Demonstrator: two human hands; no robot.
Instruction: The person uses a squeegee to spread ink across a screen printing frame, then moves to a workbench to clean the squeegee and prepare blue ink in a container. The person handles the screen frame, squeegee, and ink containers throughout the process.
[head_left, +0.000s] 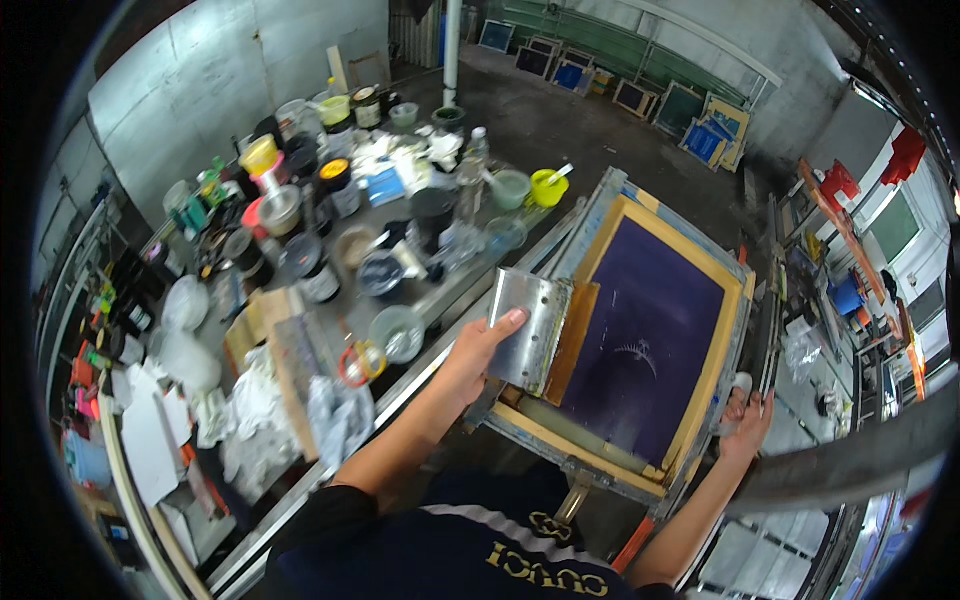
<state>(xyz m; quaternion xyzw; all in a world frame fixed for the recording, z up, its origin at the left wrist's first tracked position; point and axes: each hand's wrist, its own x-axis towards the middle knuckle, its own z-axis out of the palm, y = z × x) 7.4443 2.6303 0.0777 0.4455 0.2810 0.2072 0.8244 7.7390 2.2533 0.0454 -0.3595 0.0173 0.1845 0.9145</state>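
My left hand (480, 355) grips a squeegee with a metal holder (523, 320) and an amber blade (578, 335). It is tilted over the left side of a screen-printing frame (730, 330), whose dark purple mesh (650, 290) bears a pale arched design near the middle. The frame sits in a grey clamp holder (615, 185). My right hand (745, 420) is beside the frame's right edge, fingers curled around or against something pale and translucent that I cannot make out.
A worktable (440, 295) at left holds several ink pots (310, 270), bowls (397, 335), bottles and rags (340, 420). Several screens (630, 98) lean by the back wall, behind a white pole (450, 60). A shelf (815, 200) and grey metal beam (850, 470) are at right.
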